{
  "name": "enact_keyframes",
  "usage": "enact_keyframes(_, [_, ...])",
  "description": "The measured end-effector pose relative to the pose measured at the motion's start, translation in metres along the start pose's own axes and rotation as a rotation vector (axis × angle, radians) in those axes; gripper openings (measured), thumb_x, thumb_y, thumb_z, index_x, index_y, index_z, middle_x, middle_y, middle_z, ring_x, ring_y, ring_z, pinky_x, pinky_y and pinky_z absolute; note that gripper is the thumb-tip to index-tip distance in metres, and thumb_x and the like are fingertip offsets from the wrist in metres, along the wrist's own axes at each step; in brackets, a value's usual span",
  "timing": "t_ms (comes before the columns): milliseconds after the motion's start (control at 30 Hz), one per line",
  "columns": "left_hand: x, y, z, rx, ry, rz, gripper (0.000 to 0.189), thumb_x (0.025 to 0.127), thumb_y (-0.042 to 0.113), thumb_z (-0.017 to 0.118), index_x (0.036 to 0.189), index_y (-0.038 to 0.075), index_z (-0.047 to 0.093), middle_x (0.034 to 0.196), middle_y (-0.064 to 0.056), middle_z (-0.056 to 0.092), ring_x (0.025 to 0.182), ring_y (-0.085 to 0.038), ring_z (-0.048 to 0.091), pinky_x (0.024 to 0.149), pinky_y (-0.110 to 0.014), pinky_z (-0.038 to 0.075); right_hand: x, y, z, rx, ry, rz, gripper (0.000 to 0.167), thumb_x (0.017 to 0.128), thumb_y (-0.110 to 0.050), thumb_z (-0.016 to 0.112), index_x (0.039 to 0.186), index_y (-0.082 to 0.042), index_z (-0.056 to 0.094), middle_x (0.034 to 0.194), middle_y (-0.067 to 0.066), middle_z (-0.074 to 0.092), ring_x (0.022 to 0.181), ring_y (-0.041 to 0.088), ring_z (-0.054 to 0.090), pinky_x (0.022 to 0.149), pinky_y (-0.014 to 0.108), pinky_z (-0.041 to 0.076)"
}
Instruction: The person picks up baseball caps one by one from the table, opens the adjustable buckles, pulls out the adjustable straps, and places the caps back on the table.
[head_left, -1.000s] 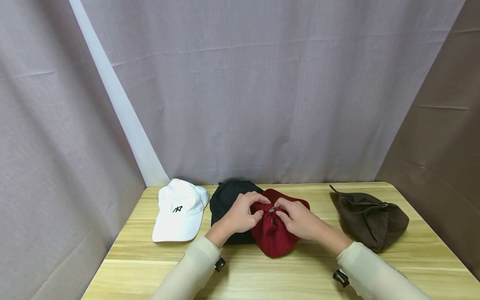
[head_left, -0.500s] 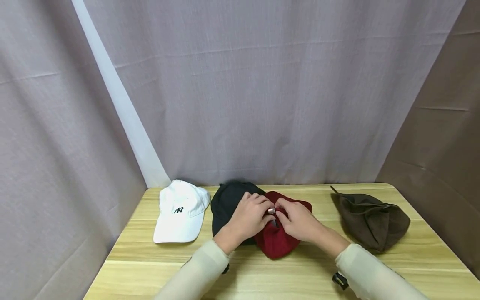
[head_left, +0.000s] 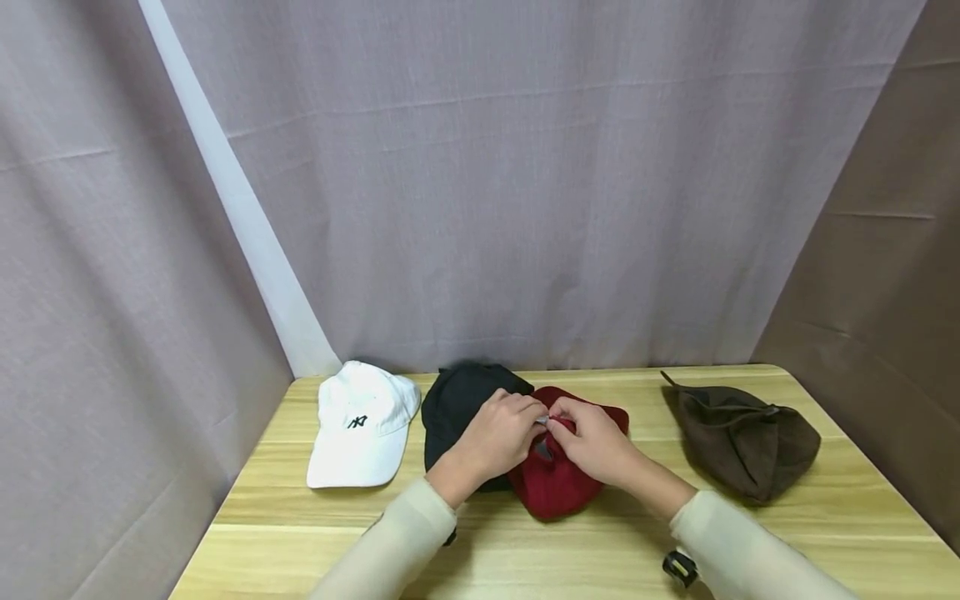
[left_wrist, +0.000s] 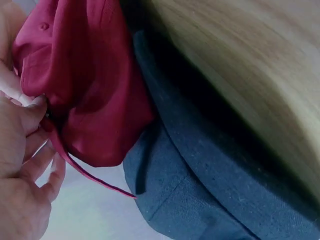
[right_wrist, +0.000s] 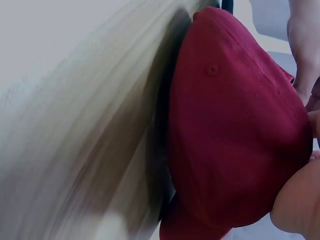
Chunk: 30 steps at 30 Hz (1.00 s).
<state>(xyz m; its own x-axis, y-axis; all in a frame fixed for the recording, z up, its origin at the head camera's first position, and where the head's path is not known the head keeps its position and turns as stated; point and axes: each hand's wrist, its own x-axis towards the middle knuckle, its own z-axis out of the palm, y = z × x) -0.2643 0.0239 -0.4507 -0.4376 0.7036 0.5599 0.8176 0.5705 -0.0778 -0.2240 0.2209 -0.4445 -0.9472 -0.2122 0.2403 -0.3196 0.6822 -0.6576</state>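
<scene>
A red baseball cap lies at the middle of the table, its back opening and strap towards me. My left hand pinches the strap beside a small silvery metal piece, partly hidden by the fingers. Close against it, my right hand pinches the strap area with thumb and forefinger. In the left wrist view a thin red strap end trails away below the left fingers. The right wrist view shows the crown bulging beside the right hand, whose fingertips are mostly out of sight.
Just left of the red cap, and touching it, sits a black cap. A white cap with a dark logo lies farther left. On the right is a dark brown cap. Curtains hang behind the wooden table.
My left hand has moved right, up to the metal piece and close to the right hand. The red cap has shifted slightly right. The other caps stay where they were.
</scene>
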Motion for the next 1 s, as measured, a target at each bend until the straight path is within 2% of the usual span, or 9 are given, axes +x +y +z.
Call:
enact_keyframes(233, [0.0,0.002,0.003,0.008,0.009,0.023,0.013,0.101,0.023,0.075,0.112,0.015,0.076,0.104,0.005,0.079,0.098,-0.008,0.074,0.086,-0.028,0.054,0.001,-0.002,-0.004,0.088,-0.034,0.06,0.011,0.104,-0.012,0.066,0.094,-0.013,0.069,0.079,-0.001,0.062,0.067,0.008,0.049,0.065,0.023,0.042])
enact_keyframes(533, [0.002,0.002,0.005,-0.048,-0.016,0.004,0.012,0.102,0.018,0.074,0.112,0.013,0.076,0.105,0.004,0.08,0.099,-0.009,0.074,0.092,-0.029,0.056,0.004,-0.006,-0.01,0.068,-0.063,0.069,0.012,0.104,-0.012,0.065,0.093,-0.012,0.068,0.077,-0.002,0.06,0.064,0.009,0.046,0.063,0.024,0.04])
enact_keyframes(733, [-0.001,0.0,0.004,-0.08,-0.05,-0.02,0.007,0.103,0.018,0.072,0.109,0.014,0.075,0.098,0.005,0.079,0.09,-0.007,0.073,0.093,-0.029,0.056,0.008,-0.008,-0.011,0.055,-0.085,0.083,0.012,0.103,-0.015,0.067,0.092,-0.012,0.07,0.068,-0.003,0.052,0.059,0.009,0.042,0.058,0.025,0.036])
enact_keyframes(900, [-0.001,-0.001,0.003,-0.049,-0.043,0.015,0.008,0.104,0.02,0.071,0.109,0.015,0.074,0.095,0.006,0.079,0.083,-0.006,0.073,0.09,-0.029,0.056,0.008,-0.009,-0.012,0.043,-0.101,0.13,0.017,0.102,-0.018,0.069,0.086,-0.012,0.068,0.063,-0.006,0.046,0.057,0.01,0.04,0.057,0.025,0.035])
enact_keyframes(1000, [0.0,-0.001,0.001,-0.043,-0.055,0.021,0.008,0.104,0.021,0.071,0.109,0.015,0.072,0.093,0.006,0.078,0.081,-0.006,0.072,0.089,-0.029,0.056,0.007,-0.009,-0.013,0.042,-0.107,0.12,0.016,0.102,-0.016,0.069,0.087,-0.011,0.068,0.063,-0.006,0.045,0.058,0.01,0.04,0.058,0.025,0.034])
